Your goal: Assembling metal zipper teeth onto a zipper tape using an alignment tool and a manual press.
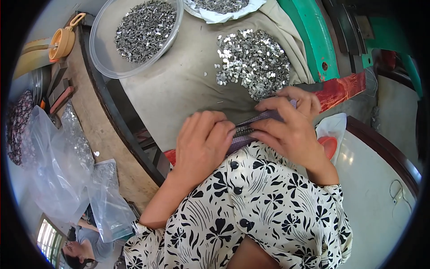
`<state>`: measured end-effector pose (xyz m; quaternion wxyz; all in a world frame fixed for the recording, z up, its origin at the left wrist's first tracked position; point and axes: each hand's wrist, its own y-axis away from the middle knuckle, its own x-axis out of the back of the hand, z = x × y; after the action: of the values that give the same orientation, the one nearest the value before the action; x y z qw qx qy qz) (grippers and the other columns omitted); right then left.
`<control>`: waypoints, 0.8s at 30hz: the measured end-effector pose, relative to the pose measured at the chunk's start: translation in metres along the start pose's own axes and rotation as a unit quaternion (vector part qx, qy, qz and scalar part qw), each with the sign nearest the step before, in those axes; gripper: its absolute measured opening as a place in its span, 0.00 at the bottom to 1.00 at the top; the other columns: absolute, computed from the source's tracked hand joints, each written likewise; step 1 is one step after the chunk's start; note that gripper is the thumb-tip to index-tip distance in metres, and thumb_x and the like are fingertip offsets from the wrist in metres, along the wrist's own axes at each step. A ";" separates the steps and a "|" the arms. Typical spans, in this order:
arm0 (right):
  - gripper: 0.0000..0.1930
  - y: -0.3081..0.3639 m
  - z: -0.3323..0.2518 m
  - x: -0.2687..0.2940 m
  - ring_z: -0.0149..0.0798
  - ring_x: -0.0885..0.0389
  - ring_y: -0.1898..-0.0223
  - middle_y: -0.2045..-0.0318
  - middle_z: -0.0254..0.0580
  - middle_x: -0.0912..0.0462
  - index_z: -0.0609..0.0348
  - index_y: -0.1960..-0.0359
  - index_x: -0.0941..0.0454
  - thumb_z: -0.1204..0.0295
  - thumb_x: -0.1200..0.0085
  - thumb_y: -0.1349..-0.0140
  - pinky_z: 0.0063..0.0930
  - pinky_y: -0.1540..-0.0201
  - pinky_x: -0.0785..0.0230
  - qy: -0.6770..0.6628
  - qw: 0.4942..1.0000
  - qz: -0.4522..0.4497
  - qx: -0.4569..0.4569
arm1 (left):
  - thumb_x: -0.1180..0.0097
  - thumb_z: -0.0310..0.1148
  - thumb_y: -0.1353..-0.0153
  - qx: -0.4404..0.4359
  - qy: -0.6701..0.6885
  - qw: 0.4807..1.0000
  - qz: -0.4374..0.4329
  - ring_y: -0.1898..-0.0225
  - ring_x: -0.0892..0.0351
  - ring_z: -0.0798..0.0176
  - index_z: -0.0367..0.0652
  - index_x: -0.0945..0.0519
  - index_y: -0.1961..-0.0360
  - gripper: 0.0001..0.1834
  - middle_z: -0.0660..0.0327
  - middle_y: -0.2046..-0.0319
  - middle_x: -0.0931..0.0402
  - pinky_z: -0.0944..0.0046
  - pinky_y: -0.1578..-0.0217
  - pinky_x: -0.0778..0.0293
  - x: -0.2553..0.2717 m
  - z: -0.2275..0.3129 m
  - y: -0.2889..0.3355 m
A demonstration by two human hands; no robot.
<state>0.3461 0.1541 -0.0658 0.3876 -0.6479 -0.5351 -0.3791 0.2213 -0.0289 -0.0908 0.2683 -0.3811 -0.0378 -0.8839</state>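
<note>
My left hand (201, 144) is closed, thumb and fingertips pressed on the left end of a purple fabric strip (238, 142). Along that strip runs a tight row of small dark metal pieces (244, 130). From the other side my right hand (293, 127) grips the same strip, its fingers bent over the top and its thumb below. The strip lies close to my patterned shirt, at the near edge of the cloth-covered table (179, 94). Just beyond my right fingers spreads a pile of small, flat, shiny metal pieces (257, 62).
A clear plastic tub (99, 66) with small metal parts stands far left. Beside it is a white-lined container (215, 19) of metal pins. Green machine framing (316, 40) borders the right. Plastic bags (58, 166) hang left; a person (83, 246) sits lower left.
</note>
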 end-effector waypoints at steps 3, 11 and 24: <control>0.09 -0.009 0.010 0.005 0.45 0.31 0.46 0.56 0.23 0.19 0.42 0.70 0.13 0.64 0.30 0.56 0.42 0.43 0.49 0.000 0.999 0.031 -0.008 | 0.34 0.27 0.51 -0.022 0.019 1.000 -0.001 0.64 0.26 0.57 0.44 0.20 0.67 0.09 0.64 0.63 0.26 0.58 0.62 0.30 -0.007 0.001 0.002; 0.07 -0.057 0.024 -0.020 0.41 0.29 0.48 0.58 0.22 0.19 0.45 0.71 0.14 0.66 0.31 0.53 0.42 0.46 0.49 0.042 0.992 0.115 0.041 | 0.36 0.28 0.49 -0.061 0.010 0.998 -0.018 0.63 0.26 0.59 0.43 0.21 0.67 0.08 0.64 0.64 0.26 0.59 0.62 0.31 -0.023 0.003 -0.002; 0.06 -0.064 0.019 -0.023 0.39 0.32 0.41 0.54 0.26 0.22 0.52 0.72 0.18 0.68 0.37 0.51 0.44 0.38 0.53 0.045 0.995 0.078 0.042 | 0.34 0.32 0.50 -0.072 0.002 0.996 -0.045 0.59 0.27 0.58 0.43 0.22 0.64 0.12 0.64 0.61 0.26 0.59 0.60 0.31 -0.018 0.002 -0.003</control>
<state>0.2810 0.1704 -0.0881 0.4663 -0.6529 -0.4810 -0.3534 0.2308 -0.0180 -0.1013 0.2007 -0.3954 0.0091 -0.8963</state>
